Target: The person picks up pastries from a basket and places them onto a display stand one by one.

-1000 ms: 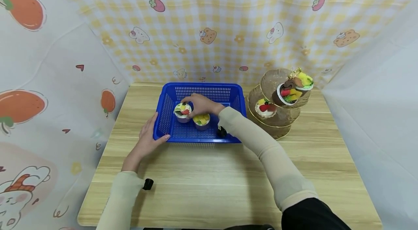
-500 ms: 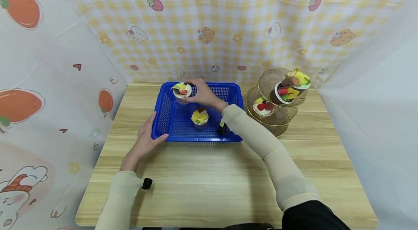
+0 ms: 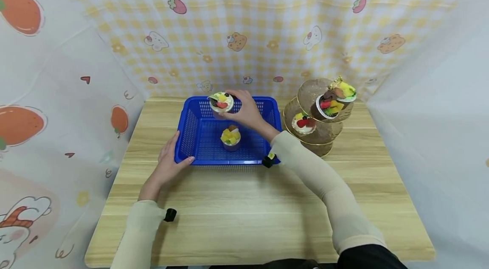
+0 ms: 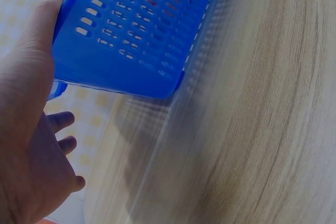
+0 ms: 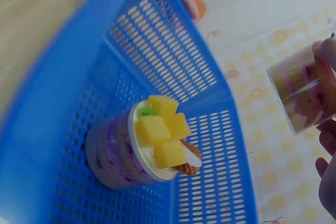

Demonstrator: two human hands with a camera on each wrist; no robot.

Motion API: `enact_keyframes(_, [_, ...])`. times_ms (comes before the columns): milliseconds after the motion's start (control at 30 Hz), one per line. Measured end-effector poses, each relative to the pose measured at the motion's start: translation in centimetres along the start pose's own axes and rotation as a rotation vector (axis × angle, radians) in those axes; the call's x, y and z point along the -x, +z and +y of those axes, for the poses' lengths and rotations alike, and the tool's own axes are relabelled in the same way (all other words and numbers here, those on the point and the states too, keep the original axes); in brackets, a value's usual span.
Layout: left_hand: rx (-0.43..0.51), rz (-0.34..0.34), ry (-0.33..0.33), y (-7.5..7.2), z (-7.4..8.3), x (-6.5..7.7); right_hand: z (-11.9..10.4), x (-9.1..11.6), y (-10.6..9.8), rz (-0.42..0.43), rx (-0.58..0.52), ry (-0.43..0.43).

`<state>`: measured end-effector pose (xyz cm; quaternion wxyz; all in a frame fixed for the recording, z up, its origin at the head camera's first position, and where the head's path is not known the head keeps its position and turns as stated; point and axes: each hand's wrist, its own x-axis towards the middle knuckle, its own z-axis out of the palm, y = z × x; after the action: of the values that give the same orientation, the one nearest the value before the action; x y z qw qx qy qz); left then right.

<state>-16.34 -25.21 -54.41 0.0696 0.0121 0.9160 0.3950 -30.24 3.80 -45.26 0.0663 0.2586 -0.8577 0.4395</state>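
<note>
My right hand [image 3: 248, 110] grips a clear dessert cup [image 3: 221, 104] with cream and fruit on top, raised over the back of a blue plastic basket [image 3: 223, 162]. The right wrist view shows the layered side of this cup [image 5: 304, 90], above the rim level. A second dessert cup [image 3: 231, 138], topped with yellow cubes, stands inside the basket. My left hand [image 3: 168, 161] rests at the basket's front left corner, thumb on the front rim and fingers along the left side. In the left wrist view its fingers [image 4: 65, 144] extend fairly straight beyond the corner.
Right of the basket stands a tiered gold-rimmed stand [image 3: 318, 135]. Its upper tier bears dessert cups [image 3: 324, 107] and a lower tier a fruit tart [image 3: 303, 124]. All stand on a wooden table [image 3: 248, 209], with a checked cloth [image 3: 267, 27] behind.
My right hand has raised the cream-and-fruit cup from the basket floor, first back, then to the right. The left hand keeps its place at the corner.
</note>
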Motion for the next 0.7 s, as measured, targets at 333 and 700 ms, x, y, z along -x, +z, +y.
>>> enact_keyframes(333, [-0.007,0.001,0.021,-0.1,-0.1,0.0,-0.9,5.2,-4.2,0.150,-0.009,-0.017])
enact_keyframes(700, [0.008,-0.009,0.026,-0.3,0.0,0.1,-0.7,12.6,-8.5,0.215,-0.018,0.074])
